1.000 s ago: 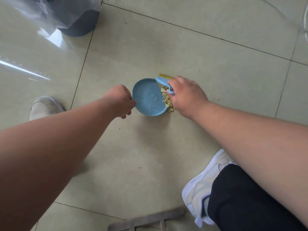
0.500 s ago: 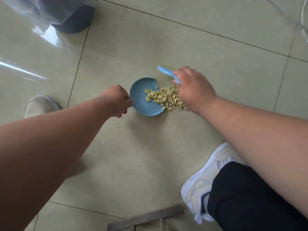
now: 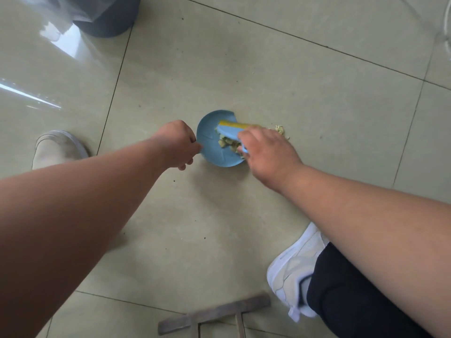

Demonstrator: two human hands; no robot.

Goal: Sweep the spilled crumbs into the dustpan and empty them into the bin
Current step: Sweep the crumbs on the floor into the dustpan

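A small round blue dustpan (image 3: 210,147) lies flat on the tiled floor. My left hand (image 3: 177,143) grips its handle at the left edge. My right hand (image 3: 266,152) holds a small blue brush with yellow bristles (image 3: 231,129), which lies across the pan's right side. Yellowish crumbs (image 3: 228,142) sit inside the pan beside the brush. A few more crumbs (image 3: 280,130) remain on the floor just right of the pan, beyond my right hand. The dark grey bin (image 3: 107,18) with a clear plastic liner stands at the top left.
My shoes rest on the floor at the left (image 3: 56,147) and at the lower right (image 3: 290,269), the right one below a dark trouser leg. A grey metal frame (image 3: 212,313) lies at the bottom edge. Reflective floor tiles stretch around the pan.
The brush has swept left over the pan, pushing most of the crumb pile from the pan's edge into it. My left hand has kept the pan in place.
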